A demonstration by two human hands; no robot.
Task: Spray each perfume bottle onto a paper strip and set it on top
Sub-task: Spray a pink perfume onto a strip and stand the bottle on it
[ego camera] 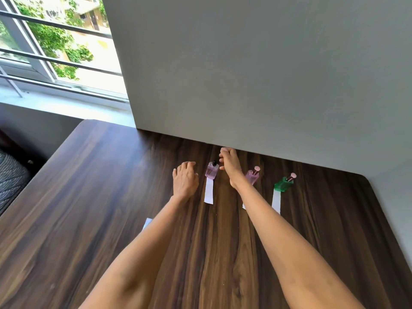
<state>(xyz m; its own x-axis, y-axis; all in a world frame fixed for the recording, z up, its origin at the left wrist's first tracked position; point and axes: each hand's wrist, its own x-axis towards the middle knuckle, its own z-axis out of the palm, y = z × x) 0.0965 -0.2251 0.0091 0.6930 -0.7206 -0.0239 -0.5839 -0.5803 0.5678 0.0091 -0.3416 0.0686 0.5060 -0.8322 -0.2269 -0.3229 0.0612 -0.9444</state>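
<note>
Three perfume bottles stand in a row on the wooden table (93, 197), each on the far end of a white paper strip. The left one is a pale purple bottle with a black cap (211, 171) on a strip (209, 191). A pink bottle with a rose cap (253, 176) is partly hidden by my right wrist; only a corner of its strip (244, 206) shows. The green bottle (284, 184) stands on the right strip (276, 200). My left hand (185, 179) rests flat on the table, left of the purple bottle. My right hand (229, 162) hovers just right of that bottle's cap, fingers loosely curled, holding nothing.
A grey wall (256, 74) rises right behind the bottles. Another bit of white paper (147, 223) peeks out from under my left forearm. A window (55, 45) lies at the far left, and dark seating (11, 179) sits beyond the table's left edge.
</note>
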